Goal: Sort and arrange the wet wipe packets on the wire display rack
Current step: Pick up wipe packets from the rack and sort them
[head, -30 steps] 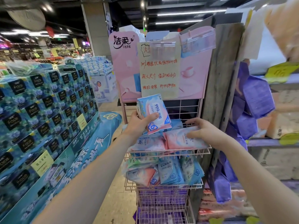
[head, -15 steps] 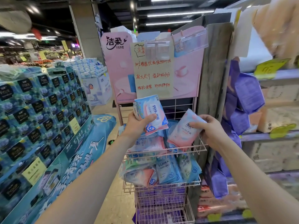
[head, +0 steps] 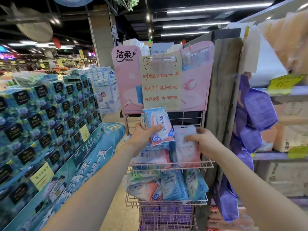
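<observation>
A pink wire display rack [head: 206, 165] stands in front of me with tiered baskets. My left hand [head: 141, 136] holds a blue and pink wet wipe packet [head: 160, 120] marked 999 above the top basket; a second packet edge shows behind it. My right hand [head: 204, 142] grips a pale pink wet wipe packet [head: 185, 147] standing upright at the right of the top basket. More pink and blue packets [head: 150, 157] lie flat in that basket. The basket below holds several blue and pink packets [head: 173, 185]. The lowest basket [head: 165, 215] holds purple packs.
A pink header board with a handwritten paper sign [head: 160, 84] tops the rack. A wooden shelf post [head: 221, 90] stands right beside it, with purple bags [head: 256, 110] hanging off the shelving. A tall stack of blue tissue boxes [head: 50, 117] fills the left; tiled floor [head: 120, 212] lies between.
My right hand lifted the pale pink packet from lying flat in the top basket and stood it upright at the basket's right side. My left hand kept holding its packet.
</observation>
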Available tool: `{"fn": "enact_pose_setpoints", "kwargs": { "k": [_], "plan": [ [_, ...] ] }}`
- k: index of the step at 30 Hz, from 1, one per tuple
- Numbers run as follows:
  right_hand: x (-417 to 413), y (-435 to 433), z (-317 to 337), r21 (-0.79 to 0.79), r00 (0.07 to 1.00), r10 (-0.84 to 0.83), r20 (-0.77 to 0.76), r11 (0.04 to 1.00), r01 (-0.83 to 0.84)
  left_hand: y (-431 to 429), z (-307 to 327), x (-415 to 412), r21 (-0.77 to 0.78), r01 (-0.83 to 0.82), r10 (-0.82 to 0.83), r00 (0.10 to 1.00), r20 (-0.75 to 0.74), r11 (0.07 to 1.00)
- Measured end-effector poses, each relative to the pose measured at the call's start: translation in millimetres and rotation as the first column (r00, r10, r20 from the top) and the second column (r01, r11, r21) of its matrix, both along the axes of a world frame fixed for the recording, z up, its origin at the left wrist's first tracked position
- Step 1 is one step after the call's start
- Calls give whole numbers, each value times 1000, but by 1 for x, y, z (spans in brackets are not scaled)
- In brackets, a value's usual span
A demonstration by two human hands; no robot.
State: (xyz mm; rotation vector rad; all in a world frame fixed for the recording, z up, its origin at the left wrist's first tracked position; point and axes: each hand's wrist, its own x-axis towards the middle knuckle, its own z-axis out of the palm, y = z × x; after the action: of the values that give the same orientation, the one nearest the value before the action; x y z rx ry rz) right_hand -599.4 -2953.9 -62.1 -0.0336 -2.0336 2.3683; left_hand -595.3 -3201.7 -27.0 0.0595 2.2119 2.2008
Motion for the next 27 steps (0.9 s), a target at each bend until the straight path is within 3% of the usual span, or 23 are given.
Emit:
{"fn": "enact_pose_setpoints", "kwargs": {
  "k": [6, 11, 18, 23, 27],
  "plan": [
    [-9, 0, -19, -22, 998, -62, 19, 998, 63, -10, -2, -3, 39, 17, -18, 1000, 14, 999],
    [-10, 2, -23, 70, 996, 45, 71, 996, -50, -11, -6, -5, 45, 31, -32, 999, 6, 999],
    [-8, 4, -26, -22, 996, -13, 91, 1000, 15, -11, -11, -9, 29, 2, -3, 1000, 14, 1000],
    [1, 12, -18, -22, 948, 291, 125, 956, -291, -12, -12, -9, 36, 11, -11, 1000, 19, 999],
    [2, 10, -17, 20, 947, 305, 101, 951, -308, -13, -13, -9, 54, 18, -18, 1000, 15, 998]
  ]
}}
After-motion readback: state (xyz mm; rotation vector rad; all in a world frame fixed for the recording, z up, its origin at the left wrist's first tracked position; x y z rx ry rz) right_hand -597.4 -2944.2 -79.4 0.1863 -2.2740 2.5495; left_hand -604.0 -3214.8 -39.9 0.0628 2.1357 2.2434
